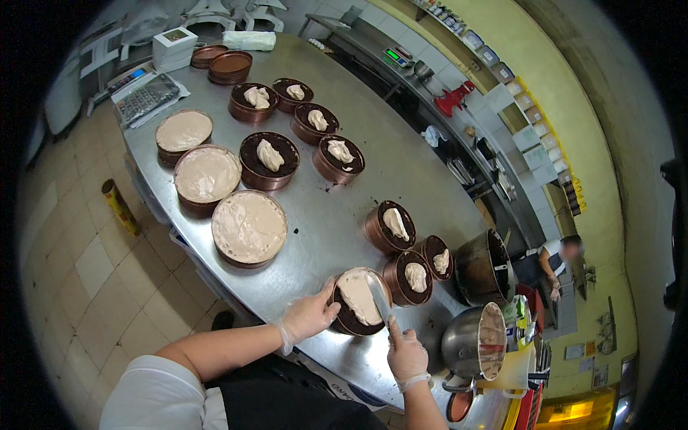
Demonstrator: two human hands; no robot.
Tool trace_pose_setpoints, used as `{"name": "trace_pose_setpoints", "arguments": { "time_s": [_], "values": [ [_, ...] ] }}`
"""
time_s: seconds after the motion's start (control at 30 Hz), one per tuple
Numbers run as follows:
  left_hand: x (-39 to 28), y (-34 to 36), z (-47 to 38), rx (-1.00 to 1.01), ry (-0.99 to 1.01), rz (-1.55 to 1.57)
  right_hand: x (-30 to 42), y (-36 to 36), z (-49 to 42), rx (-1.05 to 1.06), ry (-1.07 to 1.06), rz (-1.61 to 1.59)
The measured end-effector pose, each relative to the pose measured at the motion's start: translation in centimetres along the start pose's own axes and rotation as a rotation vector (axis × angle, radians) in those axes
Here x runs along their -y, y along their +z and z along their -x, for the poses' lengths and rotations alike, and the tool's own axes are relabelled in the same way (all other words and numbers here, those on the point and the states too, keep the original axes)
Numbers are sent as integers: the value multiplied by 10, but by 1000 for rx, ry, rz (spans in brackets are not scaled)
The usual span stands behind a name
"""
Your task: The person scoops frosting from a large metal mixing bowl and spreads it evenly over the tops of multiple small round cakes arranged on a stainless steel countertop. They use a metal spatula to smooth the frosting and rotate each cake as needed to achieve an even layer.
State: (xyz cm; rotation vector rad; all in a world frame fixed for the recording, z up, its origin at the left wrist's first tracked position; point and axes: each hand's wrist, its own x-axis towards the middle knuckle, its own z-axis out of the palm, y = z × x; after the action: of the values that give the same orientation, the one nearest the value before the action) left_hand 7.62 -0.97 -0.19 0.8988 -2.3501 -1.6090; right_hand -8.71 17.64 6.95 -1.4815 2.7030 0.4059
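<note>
My right hand (407,352), in a clear glove, grips the handle of a metal icing spatula (379,298). Its blade lies on the pale cream of a round chocolate cake (357,325) in a copper-coloured tin. Dark cake shows along the left and lower edge of that tin. Gloved too, my left hand (313,317) rests against the tin's left side, thumb and fingers apart. Just right of it stand small tins of dark cake (402,269), each with a dollop of cream. Three tins at the left (249,227) have cream spread over their whole tops.
A steel mixing bowl (462,344) with cream inside and a large dark pot (478,269) stand at the right. Farther up the steel table (306,220) are more dolloped tins, stacked discs (230,67) and a covered calculator (148,99). A co-worker (543,263) is beyond the pot.
</note>
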Motion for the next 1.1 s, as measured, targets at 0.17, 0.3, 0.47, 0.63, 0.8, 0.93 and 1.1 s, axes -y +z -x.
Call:
{"name": "trace_pose_setpoints", "arguments": {
  "time_s": [0.17,0.3,0.47,0.63,0.8,0.93,1.1],
  "values": [
    [-13,7,4,-35,-54,-78,13,-5,13,116,32,-198],
    [-9,10,0,-70,-12,-58,43,-5,18,145,5,-332],
    [1,8,-10,-28,24,-110,46,-10,26,131,-61,-308],
    [15,-25,-38,150,113,-7,31,-17,37,173,-131,-200],
    [16,-38,-42,325,-13,168,30,-25,55,310,-104,-224],
    [13,-36,-40,320,-36,264,31,-36,79,364,-33,-273],
    [10,-39,-38,352,-92,313,23,-61,104,385,9,-241]
  ]
}}
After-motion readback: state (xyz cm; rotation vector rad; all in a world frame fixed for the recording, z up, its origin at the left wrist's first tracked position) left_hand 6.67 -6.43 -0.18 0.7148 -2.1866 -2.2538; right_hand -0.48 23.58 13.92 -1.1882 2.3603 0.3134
